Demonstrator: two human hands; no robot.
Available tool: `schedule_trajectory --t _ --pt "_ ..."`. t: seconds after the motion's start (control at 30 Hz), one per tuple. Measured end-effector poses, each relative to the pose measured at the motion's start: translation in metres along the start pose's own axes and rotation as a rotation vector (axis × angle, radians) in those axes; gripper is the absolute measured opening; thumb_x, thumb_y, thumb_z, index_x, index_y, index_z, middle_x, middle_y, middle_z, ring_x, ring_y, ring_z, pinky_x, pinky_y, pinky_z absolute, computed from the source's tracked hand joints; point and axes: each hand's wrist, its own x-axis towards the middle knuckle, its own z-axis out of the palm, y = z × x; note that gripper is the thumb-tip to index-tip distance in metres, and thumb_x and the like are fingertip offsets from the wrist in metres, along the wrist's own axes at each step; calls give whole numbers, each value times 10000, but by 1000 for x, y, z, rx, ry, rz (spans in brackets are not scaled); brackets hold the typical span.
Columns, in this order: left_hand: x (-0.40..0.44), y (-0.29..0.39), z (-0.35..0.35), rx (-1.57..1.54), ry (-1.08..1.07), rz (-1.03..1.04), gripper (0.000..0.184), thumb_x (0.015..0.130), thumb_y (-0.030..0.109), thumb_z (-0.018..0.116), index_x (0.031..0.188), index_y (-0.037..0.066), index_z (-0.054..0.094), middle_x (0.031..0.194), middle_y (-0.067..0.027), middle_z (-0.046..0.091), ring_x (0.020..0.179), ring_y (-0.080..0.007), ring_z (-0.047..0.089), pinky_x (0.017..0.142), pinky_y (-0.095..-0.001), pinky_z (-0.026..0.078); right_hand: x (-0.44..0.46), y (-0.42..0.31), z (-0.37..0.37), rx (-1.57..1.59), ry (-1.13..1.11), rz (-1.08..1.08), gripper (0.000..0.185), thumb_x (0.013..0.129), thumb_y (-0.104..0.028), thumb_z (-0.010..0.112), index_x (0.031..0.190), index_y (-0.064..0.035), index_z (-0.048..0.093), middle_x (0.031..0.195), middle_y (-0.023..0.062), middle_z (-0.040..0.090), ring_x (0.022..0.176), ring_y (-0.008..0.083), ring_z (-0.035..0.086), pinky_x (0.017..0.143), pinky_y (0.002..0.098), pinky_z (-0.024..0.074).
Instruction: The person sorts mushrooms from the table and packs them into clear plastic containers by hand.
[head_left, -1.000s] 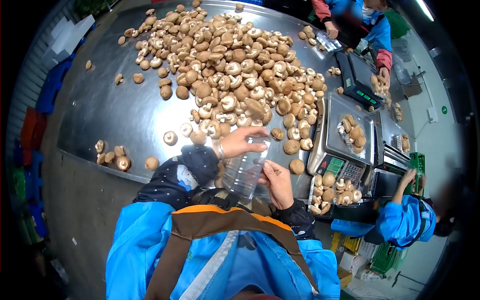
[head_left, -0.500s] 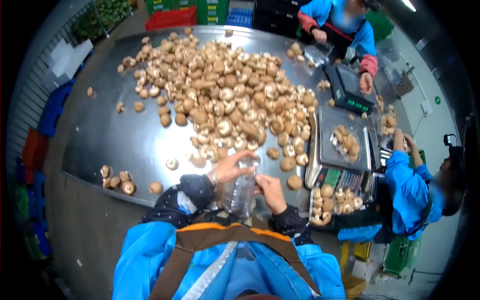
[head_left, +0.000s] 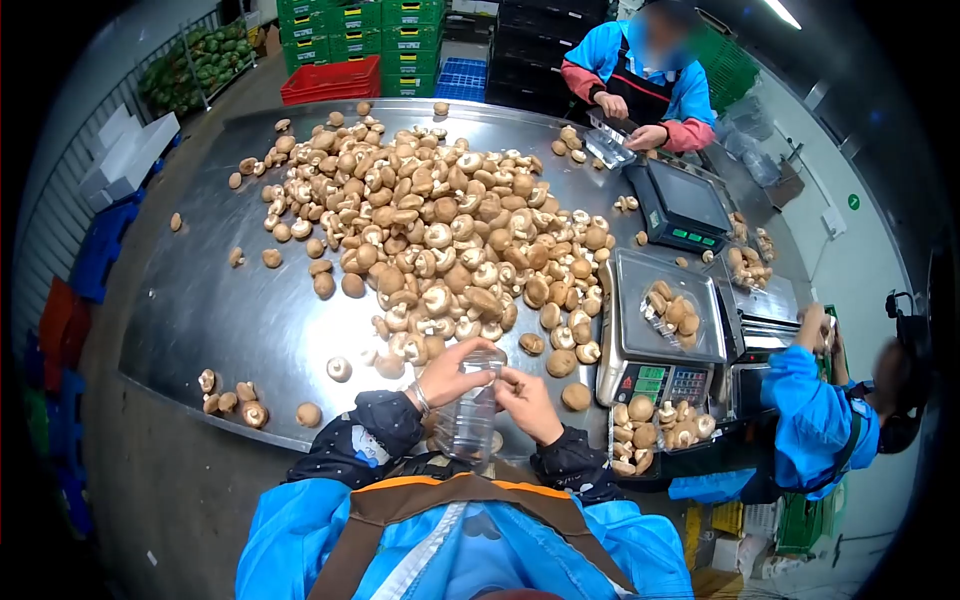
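Observation:
A clear plastic tray (head_left: 465,425) hangs between my hands at the table's front edge. My left hand (head_left: 450,375) is closed round its upper left side, with the thumb on the rim. At the upper right rim, the fingers of my right hand (head_left: 528,402) are pinched on the same tray. No mushrooms show inside it. Just beyond my hands a big heap of brown mushrooms (head_left: 430,230) spreads over the steel table (head_left: 230,330). Loose mushrooms lie to the left and right of my hands, among them a single brown mushroom (head_left: 576,397).
To my right a scale (head_left: 655,385) bears a tray of mushrooms (head_left: 675,312); filled trays (head_left: 635,435) stand before it. A second scale (head_left: 685,205) is farther back. One person (head_left: 640,75) handles a clear tray across the table; another person (head_left: 815,410) works at right. Green crates (head_left: 410,40) are stacked behind.
My view has tilted up slightly. Both hands still hold the tray, and my right fingers have shifted on its rim. The person across now holds a clear tray with both hands.

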Motion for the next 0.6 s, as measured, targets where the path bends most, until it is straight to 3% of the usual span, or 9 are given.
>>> schedule_trajectory --t 0.03,0.07,0.2,0.33,0.4,0.47,0.6 --pt "0 -3 1 61 19 -6 459 764 247 663 1170 98 510 1021 -63 599 939 -161 580 828 -295 458 -2 2 2 6 -42 63 301 849 -15 505 1143 36 546 766 -6 567 693 59 563 597 212 475" --pt "0 -4 1 121 39 -13 474 759 237 664 1187 115 501 1003 -47 603 913 -142 586 806 -286 468 -6 5 5 -19 -54 46 326 837 -24 515 1158 29 537 737 -5 570 666 54 545 583 215 465" --pt "-5 9 3 299 93 -53 596 660 264 706 1198 130 486 986 -102 620 896 -223 611 787 -328 481 -20 15 17 -67 -55 17 412 788 -19 548 1196 18 503 684 -6 576 610 45 504 548 221 437" --pt "-6 15 6 260 66 1 639 645 265 700 1217 75 485 1167 -166 547 1084 -323 534 911 -372 432 -19 11 26 160 30 112 413 790 34 536 1198 48 474 754 -16 556 674 39 512 583 194 438" --pt "-7 7 3 230 41 47 680 638 232 683 1263 87 458 1190 -160 541 1101 -303 534 926 -370 430 -20 11 29 220 62 118 445 770 24 546 1207 52 466 773 12 605 686 57 562 588 215 467" --pt "-7 3 -2 215 18 98 700 634 217 660 1291 116 438 1207 -161 540 1091 -294 550 919 -356 443 -20 11 29 -3 109 47 430 769 25 545 1192 45 475 817 22 620 709 44 555 595 213 465" --pt "-7 9 -5 212 20 14 691 644 208 658 1290 107 435 1198 -161 537 1090 -281 547 917 -348 439 -18 20 34 142 112 75 348 789 -6 535 1135 19 506 798 31 629 697 38 548 589 219 463"
